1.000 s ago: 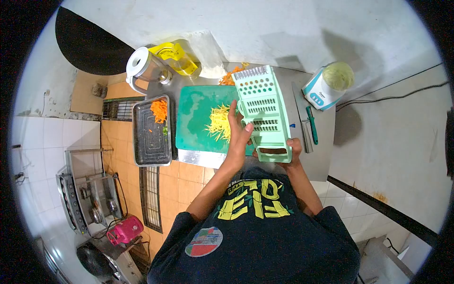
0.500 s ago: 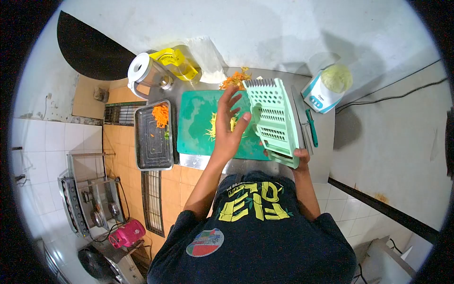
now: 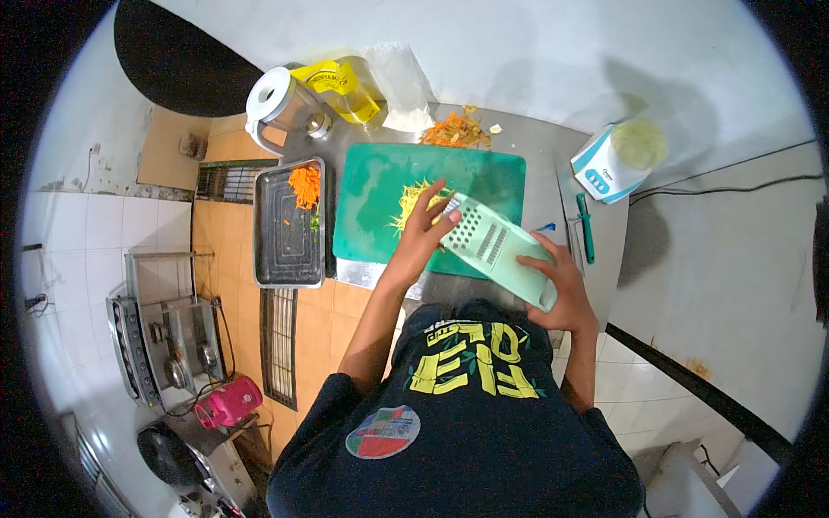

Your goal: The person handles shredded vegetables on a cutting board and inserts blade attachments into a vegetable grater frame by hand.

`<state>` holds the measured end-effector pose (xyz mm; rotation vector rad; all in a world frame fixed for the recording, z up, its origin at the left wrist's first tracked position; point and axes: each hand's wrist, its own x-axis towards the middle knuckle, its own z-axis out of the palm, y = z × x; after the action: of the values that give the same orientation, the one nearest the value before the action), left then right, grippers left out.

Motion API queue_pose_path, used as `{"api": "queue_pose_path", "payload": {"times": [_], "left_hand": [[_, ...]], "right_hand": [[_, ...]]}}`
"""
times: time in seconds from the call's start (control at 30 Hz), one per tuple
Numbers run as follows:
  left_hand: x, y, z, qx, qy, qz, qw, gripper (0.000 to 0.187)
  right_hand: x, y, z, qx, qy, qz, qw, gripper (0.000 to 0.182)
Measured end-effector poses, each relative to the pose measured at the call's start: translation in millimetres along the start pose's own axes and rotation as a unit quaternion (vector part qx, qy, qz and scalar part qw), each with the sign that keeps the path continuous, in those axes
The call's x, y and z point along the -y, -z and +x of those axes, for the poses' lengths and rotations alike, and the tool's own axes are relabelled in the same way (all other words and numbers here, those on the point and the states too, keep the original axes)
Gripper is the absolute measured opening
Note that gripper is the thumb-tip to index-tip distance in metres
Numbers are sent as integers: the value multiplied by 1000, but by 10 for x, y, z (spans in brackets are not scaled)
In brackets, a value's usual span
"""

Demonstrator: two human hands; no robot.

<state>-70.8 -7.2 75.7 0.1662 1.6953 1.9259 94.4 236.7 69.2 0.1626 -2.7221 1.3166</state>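
Note:
A pale green grater (image 3: 494,247) is tilted over the near right corner of the green cutting board (image 3: 371,177). My right hand (image 3: 566,289) grips its lower end, fingers across the flat face. At the grater's upper end is my left hand (image 3: 420,242), with thumb and fingers on either side of the corner. Beneath and beyond that hand lies a heap of pale yellow shreds (image 3: 413,203) on the board, partly hidden by the hand and grater.
Left of the board stands a metal tray (image 3: 281,246) with orange shreds (image 3: 304,186). Behind are a pitcher (image 3: 275,97), a yellow pouch (image 3: 341,91), a bag of white powder (image 3: 406,108) and peelings (image 3: 456,131). A green-handled tool (image 3: 585,229) and a blender base (image 3: 600,173) are at right.
The grater has come down and tilted leftward, its upper end now at my left hand. My right hand has shifted its hold onto the grater's face. My left fingers have closed in from spread.

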Motion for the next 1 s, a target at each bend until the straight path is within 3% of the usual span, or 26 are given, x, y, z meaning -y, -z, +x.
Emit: {"api": "queue_pose_path", "payload": {"times": [0.07, 0.13, 0.23, 0.33, 0.4, 0.47, 0.57, 0.67, 0.77, 0.87, 1.0], "left_hand": [[162, 93, -42, -18, 159, -53, 986, 50], [559, 271, -42, 7, 152, -57, 987, 49], [694, 329, -98, -1, 147, -103, 984, 48], [767, 427, -122, -40, 116, -115, 986, 47], [740, 468, -151, -67, 118, -173, 975, 48], [750, 538, -139, -82, 118, -216, 966, 50], [766, 623, -115, -72, 127, -196, 970, 53], [634, 631, -101, -43, 129, -221, 966, 56], [564, 713, -34, -14, 115, -227, 967, 55], [530, 763, 15, 22, 102, -234, 967, 55], [470, 803, 83, 70, 107, -253, 959, 50]], "right_hand": [[71, -20, -22, 54, -15, -42, 998, 81], [97, -69, -36, 95, -29, -62, 993, 81], [95, -126, -74, 63, 17, -168, 984, 87], [-7, -219, -176, -74, -24, -167, 983, 105], [-78, -409, -215, -176, -102, 62, 977, 115], [-153, -617, -256, -237, -163, 226, 931, 122], [-318, -945, -274, -118, -187, 343, 913, 114], [-526, -1368, -276, -123, -212, 441, 863, 95], [-7, -1346, 200, -264, -297, 598, 696, 69], [251, -1312, 497, -297, -329, 609, 658, 55], [333, -1233, 593, -332, -332, 518, 715, 58]]}}
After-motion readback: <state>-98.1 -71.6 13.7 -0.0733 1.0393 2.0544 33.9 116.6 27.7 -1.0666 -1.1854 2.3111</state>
